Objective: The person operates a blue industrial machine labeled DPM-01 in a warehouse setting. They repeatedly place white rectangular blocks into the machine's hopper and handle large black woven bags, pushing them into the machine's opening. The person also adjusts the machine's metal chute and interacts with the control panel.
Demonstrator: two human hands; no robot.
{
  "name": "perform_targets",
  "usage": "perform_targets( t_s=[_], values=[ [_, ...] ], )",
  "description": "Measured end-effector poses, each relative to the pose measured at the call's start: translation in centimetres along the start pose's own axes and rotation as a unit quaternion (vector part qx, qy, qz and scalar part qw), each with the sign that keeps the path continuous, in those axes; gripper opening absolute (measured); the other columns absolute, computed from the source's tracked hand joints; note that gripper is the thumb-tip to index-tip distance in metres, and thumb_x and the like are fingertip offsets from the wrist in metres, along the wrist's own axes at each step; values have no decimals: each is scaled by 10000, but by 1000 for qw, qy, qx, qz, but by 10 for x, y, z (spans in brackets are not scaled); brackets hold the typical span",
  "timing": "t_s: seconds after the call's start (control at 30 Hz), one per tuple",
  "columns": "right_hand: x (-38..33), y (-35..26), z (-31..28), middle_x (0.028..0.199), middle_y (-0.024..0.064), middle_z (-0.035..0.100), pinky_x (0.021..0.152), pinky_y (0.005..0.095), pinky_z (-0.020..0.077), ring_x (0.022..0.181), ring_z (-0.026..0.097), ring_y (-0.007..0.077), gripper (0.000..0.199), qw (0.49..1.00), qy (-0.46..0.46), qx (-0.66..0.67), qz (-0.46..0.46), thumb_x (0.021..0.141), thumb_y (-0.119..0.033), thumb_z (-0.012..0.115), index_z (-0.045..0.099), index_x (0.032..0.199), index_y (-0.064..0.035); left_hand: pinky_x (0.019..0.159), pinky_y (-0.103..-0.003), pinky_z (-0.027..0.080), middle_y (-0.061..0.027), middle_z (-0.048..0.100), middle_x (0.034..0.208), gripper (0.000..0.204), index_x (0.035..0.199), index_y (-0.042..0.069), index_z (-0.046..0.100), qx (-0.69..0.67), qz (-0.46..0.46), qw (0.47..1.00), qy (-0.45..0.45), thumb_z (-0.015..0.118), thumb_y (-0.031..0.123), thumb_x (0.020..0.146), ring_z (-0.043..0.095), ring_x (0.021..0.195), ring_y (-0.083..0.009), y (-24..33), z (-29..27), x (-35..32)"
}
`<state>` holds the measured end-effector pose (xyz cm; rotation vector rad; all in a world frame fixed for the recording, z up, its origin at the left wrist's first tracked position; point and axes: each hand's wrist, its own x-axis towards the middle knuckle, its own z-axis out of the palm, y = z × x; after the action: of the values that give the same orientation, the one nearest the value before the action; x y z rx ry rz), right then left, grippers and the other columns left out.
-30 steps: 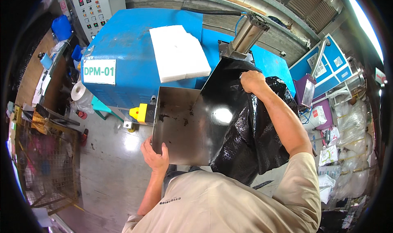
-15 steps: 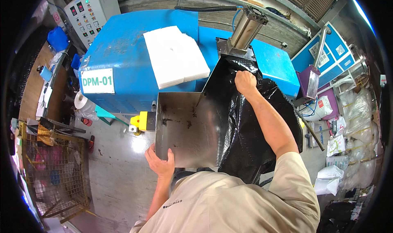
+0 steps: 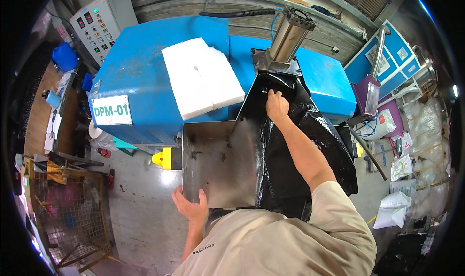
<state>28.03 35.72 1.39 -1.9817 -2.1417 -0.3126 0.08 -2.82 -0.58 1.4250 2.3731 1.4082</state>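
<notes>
A wide metal feed tray [image 3: 213, 164] juts toward me from the blue machine, narrowing into a chute at its far end. My left hand [image 3: 193, 207] grips its near left corner, thumb and fingers to either side of the metal. Shiny black plastic sheeting [image 3: 290, 164] covers the tray's right half and runs up into the chute. Far up in that chute my right hand [image 3: 277, 106] is closed, fingers pointing down, on the sheeting; its fingertips are partly hidden. Just beyond this hand stands a metal cylinder [image 3: 289, 38] over the chute's mouth.
A white foam block [image 3: 203, 77] lies on the blue machine housing [image 3: 140, 58]. A yellow-capped fitting [image 3: 166, 158] sticks out left of the tray. A control cabinet [image 3: 99, 29] stands far left, a wire cage [image 3: 70, 208] near left. White bags [image 3: 392, 210] lie at the right.
My right hand has moved slightly left and down in the picture, with the black sheeting drawn further up and spread flatter on the tray. My left hand stays at the corner.
</notes>
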Motion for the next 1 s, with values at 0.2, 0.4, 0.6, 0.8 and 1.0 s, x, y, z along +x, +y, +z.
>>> perform_targets(
  t_s=[0.2,0.4,0.6,0.8,1.0],
  values=[
    [7,2,49,977,190,695,678,464,600,795,764,351,270,999,26,21,3,924,-132,617,675,1179,-62,871,-500,497,-210,578,1120,593,1226,-42,552,-8,-10,1000,-3,813,160,734,583,1039,-431,-1,-1,-1],
    [17,12,71,1088,188,675,839,535,554,978,731,376,349,997,-51,64,4,940,-180,619,638,1280,-106,855,-510,495,-210,580,1115,601,1233,-41,554,10,-6,1000,2,819,170,736,584,1032,-437,1,-2,-1],
    [1,11,37,1356,232,549,1026,595,475,1293,572,435,683,983,-161,82,6,869,-317,739,478,1466,-111,861,-512,495,-212,584,1123,582,1234,-40,554,0,-9,1000,9,805,153,746,585,1039,-436,2,-1,0],
    [-54,15,43,1592,273,366,1128,558,402,1395,457,453,886,984,76,149,-68,832,-214,788,360,1603,-124,875,-508,500,-211,593,1132,559,1233,-42,555,-13,-13,1000,13,784,135,755,594,1042,-429,1,5,0],
    [-72,9,85,1578,234,436,1217,581,298,1505,346,455,681,974,138,132,-118,888,-83,668,482,1543,-99,863,-496,504,-204,596,1119,545,1222,-35,561,-8,-16,1000,20,783,135,755,599,1023,-424,5,2,0]
  ],
)
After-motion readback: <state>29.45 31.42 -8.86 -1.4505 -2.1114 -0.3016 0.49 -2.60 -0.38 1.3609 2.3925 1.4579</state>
